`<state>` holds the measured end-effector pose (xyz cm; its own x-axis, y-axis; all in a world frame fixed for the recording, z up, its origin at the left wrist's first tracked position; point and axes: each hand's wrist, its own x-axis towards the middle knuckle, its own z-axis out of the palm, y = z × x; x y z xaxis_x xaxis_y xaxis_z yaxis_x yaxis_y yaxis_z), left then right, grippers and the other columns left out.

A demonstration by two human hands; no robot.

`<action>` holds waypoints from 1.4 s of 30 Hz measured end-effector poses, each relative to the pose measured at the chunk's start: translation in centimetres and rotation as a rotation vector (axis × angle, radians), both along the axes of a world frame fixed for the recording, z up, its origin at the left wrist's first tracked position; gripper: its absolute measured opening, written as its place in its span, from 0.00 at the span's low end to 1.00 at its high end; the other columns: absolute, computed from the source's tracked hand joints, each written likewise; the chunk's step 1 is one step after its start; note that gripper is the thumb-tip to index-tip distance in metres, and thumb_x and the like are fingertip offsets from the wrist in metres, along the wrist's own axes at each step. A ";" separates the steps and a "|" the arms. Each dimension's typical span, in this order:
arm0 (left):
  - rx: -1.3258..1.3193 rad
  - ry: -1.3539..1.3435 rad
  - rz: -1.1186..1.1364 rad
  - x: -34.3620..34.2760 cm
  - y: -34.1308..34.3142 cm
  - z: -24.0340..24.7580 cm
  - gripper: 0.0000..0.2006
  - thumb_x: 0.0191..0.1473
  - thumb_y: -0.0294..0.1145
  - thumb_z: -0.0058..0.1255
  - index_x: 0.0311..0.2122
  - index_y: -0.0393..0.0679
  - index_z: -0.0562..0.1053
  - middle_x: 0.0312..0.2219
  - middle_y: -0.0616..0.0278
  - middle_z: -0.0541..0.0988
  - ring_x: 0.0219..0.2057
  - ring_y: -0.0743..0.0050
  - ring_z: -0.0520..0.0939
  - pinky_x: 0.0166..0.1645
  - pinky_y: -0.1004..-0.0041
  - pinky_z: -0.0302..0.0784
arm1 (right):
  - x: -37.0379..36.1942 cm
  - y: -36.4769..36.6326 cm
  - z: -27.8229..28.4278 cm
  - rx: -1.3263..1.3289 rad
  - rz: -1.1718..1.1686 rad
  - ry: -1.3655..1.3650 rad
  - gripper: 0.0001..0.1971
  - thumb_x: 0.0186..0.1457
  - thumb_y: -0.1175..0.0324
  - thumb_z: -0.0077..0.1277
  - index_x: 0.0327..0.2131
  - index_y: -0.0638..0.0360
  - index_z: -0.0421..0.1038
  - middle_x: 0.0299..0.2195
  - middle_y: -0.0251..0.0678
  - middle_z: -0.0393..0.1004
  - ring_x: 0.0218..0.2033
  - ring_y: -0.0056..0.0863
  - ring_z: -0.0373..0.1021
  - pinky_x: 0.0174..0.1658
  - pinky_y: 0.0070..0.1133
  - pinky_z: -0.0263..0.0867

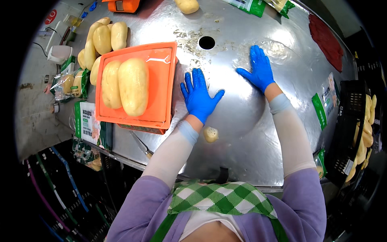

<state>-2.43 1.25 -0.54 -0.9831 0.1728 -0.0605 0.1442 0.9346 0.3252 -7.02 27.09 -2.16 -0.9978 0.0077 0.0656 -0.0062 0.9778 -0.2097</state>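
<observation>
Both hands wear blue gloves and rest on the shiny metal table (242,137). My left hand (200,99) lies palm down with its fingers spread, just right of an orange weighing scale's tray (160,101). Two large peeled potatoes, a wider one (134,86) and a slimmer one (111,84), lie side by side on that tray. Farther right, my right hand (261,69) is also stretched out flat, holding nothing. Below my left hand sits a small pale potato piece (210,134). A knife (142,145) lies near the table's front edge, partly hidden by my left forearm.
More potatoes (102,39) are heaped behind the tray, and one (187,5) lies at the far edge. A round hole (207,42) opens in the tabletop. Green-and-white packages (89,123) lie left. At right are a dark red cloth (325,42) and a black crate (350,105) of potatoes.
</observation>
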 end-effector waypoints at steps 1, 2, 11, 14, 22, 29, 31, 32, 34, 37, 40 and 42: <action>0.005 -0.007 0.002 0.0 0.1 0.2 0.57 0.43 0.70 0.49 0.67 0.41 0.40 0.66 0.47 0.45 0.68 0.49 0.40 0.66 0.46 0.32 | -0.9 -1.1 0.0 0.005 0.002 0.003 0.52 0.48 0.31 0.45 0.66 0.57 0.42 0.66 0.48 0.42 0.67 0.46 0.39 0.66 0.44 0.36; 0.010 -0.014 0.002 0.0 0.1 0.2 0.57 0.44 0.70 0.49 0.67 0.41 0.40 0.66 0.47 0.45 0.68 0.49 0.39 0.66 0.46 0.31 | -1.5 -2.0 0.0 0.036 -0.019 -0.003 0.51 0.49 0.31 0.44 0.66 0.55 0.42 0.66 0.48 0.42 0.67 0.46 0.39 0.65 0.45 0.36; 0.005 -0.023 0.014 -0.6 0.5 0.6 0.55 0.44 0.70 0.48 0.67 0.44 0.41 0.66 0.51 0.46 0.68 0.50 0.41 0.66 0.46 0.32 | -5.1 -7.0 0.8 0.015 0.181 -0.057 0.30 0.60 0.45 0.38 0.64 0.37 0.49 0.66 0.39 0.47 0.67 0.42 0.43 0.65 0.46 0.40; -0.002 0.052 -0.020 -0.8 0.6 0.1 0.55 0.44 0.70 0.48 0.67 0.42 0.43 0.65 0.46 0.48 0.66 0.45 0.43 0.66 0.45 0.35 | -3.4 -6.2 1.3 -0.250 0.291 0.096 0.30 0.59 0.51 0.45 0.63 0.48 0.54 0.63 0.42 0.54 0.64 0.43 0.49 0.64 0.38 0.46; 0.045 0.043 -0.032 -0.8 0.0 0.1 0.53 0.46 0.67 0.49 0.67 0.42 0.42 0.65 0.50 0.48 0.67 0.46 0.44 0.66 0.47 0.36 | 22.3 0.0 2.4 -0.241 -0.122 0.121 0.48 0.49 0.48 0.58 0.64 0.66 0.45 0.65 0.51 0.47 0.66 0.51 0.41 0.67 0.39 0.39; 0.256 0.149 -0.135 1.5 -1.7 1.5 0.49 0.48 0.56 0.55 0.66 0.38 0.45 0.64 0.41 0.48 0.65 0.40 0.47 0.66 0.48 0.40 | 31.3 -3.7 2.6 -0.129 -0.407 -0.068 0.59 0.41 0.40 0.60 0.64 0.69 0.38 0.66 0.56 0.38 0.67 0.54 0.35 0.67 0.40 0.33; 0.312 0.182 -0.173 3.6 -3.2 1.4 0.48 0.48 0.50 0.59 0.64 0.33 0.48 0.63 0.38 0.49 0.65 0.38 0.48 0.66 0.51 0.43 | 28.3 -5.0 1.9 -0.103 -0.402 -0.039 0.59 0.42 0.38 0.58 0.64 0.72 0.39 0.66 0.58 0.38 0.67 0.53 0.36 0.67 0.40 0.33; 0.304 0.158 -0.174 4.5 -4.0 1.1 0.48 0.47 0.49 0.59 0.64 0.32 0.48 0.63 0.37 0.49 0.65 0.38 0.48 0.66 0.52 0.44 | 26.2 -5.5 1.8 -0.111 -0.376 -0.019 0.59 0.42 0.37 0.58 0.64 0.72 0.39 0.65 0.58 0.39 0.67 0.53 0.37 0.67 0.40 0.34; 0.285 0.110 -0.167 6.4 -5.4 1.1 0.48 0.47 0.46 0.60 0.64 0.31 0.48 0.63 0.37 0.49 0.65 0.37 0.49 0.66 0.53 0.45 | 21.4 -6.8 1.7 -0.110 -0.318 0.010 0.58 0.43 0.36 0.56 0.63 0.73 0.41 0.65 0.58 0.41 0.67 0.52 0.39 0.67 0.40 0.35; 0.315 0.066 -0.147 7.9 -6.5 2.0 0.48 0.46 0.44 0.62 0.64 0.32 0.48 0.63 0.37 0.50 0.64 0.37 0.49 0.66 0.53 0.45 | 13.8 -8.3 1.1 -0.165 -0.252 0.067 0.56 0.45 0.37 0.55 0.64 0.68 0.41 0.65 0.55 0.41 0.66 0.51 0.39 0.66 0.41 0.36; 0.357 0.046 -0.133 8.6 -7.1 2.5 0.48 0.46 0.44 0.62 0.64 0.32 0.48 0.63 0.37 0.50 0.65 0.38 0.49 0.66 0.53 0.45 | 7.3 -10.4 -0.1 -0.084 -0.280 0.057 0.53 0.49 0.36 0.50 0.64 0.68 0.40 0.66 0.55 0.39 0.67 0.52 0.38 0.66 0.42 0.37; 0.384 0.032 -0.146 8.7 -7.3 2.8 0.48 0.46 0.45 0.61 0.64 0.32 0.48 0.63 0.38 0.50 0.65 0.39 0.49 0.66 0.53 0.45 | 3.7 -11.4 0.3 -0.058 -0.309 0.009 0.52 0.51 0.35 0.46 0.65 0.67 0.39 0.66 0.55 0.37 0.67 0.51 0.36 0.66 0.42 0.35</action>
<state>6.22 -6.08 2.30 -0.9468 0.3151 0.0658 0.2824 0.7151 0.6395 -3.31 15.65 -1.82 -0.9471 0.3141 0.0654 0.2868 0.9203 -0.2661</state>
